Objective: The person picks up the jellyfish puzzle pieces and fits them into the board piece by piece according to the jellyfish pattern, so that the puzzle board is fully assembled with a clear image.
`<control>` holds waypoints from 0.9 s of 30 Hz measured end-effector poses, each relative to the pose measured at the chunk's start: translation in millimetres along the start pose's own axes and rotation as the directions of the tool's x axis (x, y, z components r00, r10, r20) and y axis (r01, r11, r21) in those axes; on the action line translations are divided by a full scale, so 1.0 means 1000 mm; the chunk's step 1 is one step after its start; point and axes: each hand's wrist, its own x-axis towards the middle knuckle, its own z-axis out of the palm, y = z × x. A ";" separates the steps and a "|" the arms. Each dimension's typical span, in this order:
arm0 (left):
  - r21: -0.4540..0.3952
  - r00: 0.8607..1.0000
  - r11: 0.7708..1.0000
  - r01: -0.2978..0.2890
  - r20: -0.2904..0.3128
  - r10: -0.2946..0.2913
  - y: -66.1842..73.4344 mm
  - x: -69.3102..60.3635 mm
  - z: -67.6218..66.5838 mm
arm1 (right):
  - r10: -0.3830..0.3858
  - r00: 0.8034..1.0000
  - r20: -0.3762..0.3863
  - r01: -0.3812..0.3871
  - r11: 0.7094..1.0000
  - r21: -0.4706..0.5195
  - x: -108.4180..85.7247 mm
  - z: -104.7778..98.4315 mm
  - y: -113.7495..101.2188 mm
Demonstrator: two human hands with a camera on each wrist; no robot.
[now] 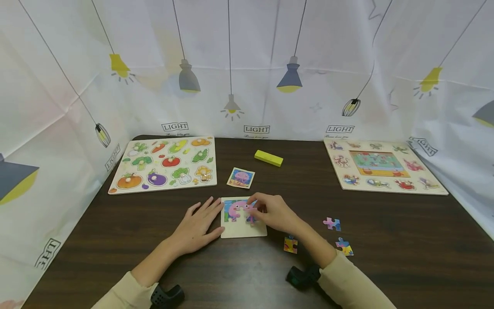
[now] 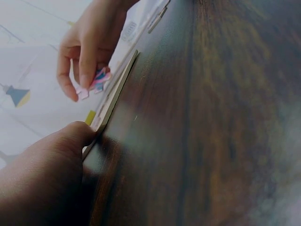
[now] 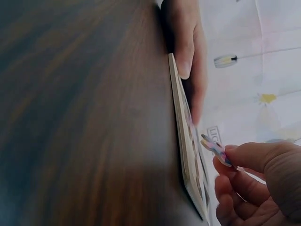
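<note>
Pinched piece: small pink-and-blue jigsaw piece point(image 3: 216, 150), held just above the puzzle board, not seated in it
Feel: gotta be super light, looks like thin stiff card or wood, so no bend I'd guess
Fragile bits: the knobs, imo; force one in crooked and the printed face could scuff or lift
Slip factor: glossy print might slide a little, but a light pinch should do
Best hold: opposite edges, fingertips only, so the underside stays free
Right hand point(image 1: 275, 212): thumb and index nearly together with the piece between them, other fingers loosely bent
Puzzle board point(image 1: 243, 231): flat on the dark table, pink creature partly built on the far half, near part bare; looks light enough to skid, so brace the rim
Left hand point(image 1: 196, 227): fingers straight and spread, thumb against the board's left edge, gripping nothing
Loose pieces: yellow-and-red one point(image 1: 290, 244) near the right forearm, two others farther right
</note>
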 end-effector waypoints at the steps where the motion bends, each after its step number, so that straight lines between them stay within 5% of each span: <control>1: 0.001 1.000 1.000 0.000 0.001 0.000 0.000 0.000 0.000 | 0.003 1.000 0.000 -0.003 1.000 0.010 0.002 0.002 0.000; 13: -0.007 1.000 1.000 -0.001 -0.003 0.001 0.002 0.000 -0.002 | 0.105 0.994 -0.032 -0.102 0.991 0.091 0.016 0.022 0.004; 27: 0.002 1.000 1.000 -0.002 -0.005 0.002 0.000 0.000 0.000 | 0.140 0.985 -0.104 -0.150 0.984 -0.092 0.020 0.034 -0.001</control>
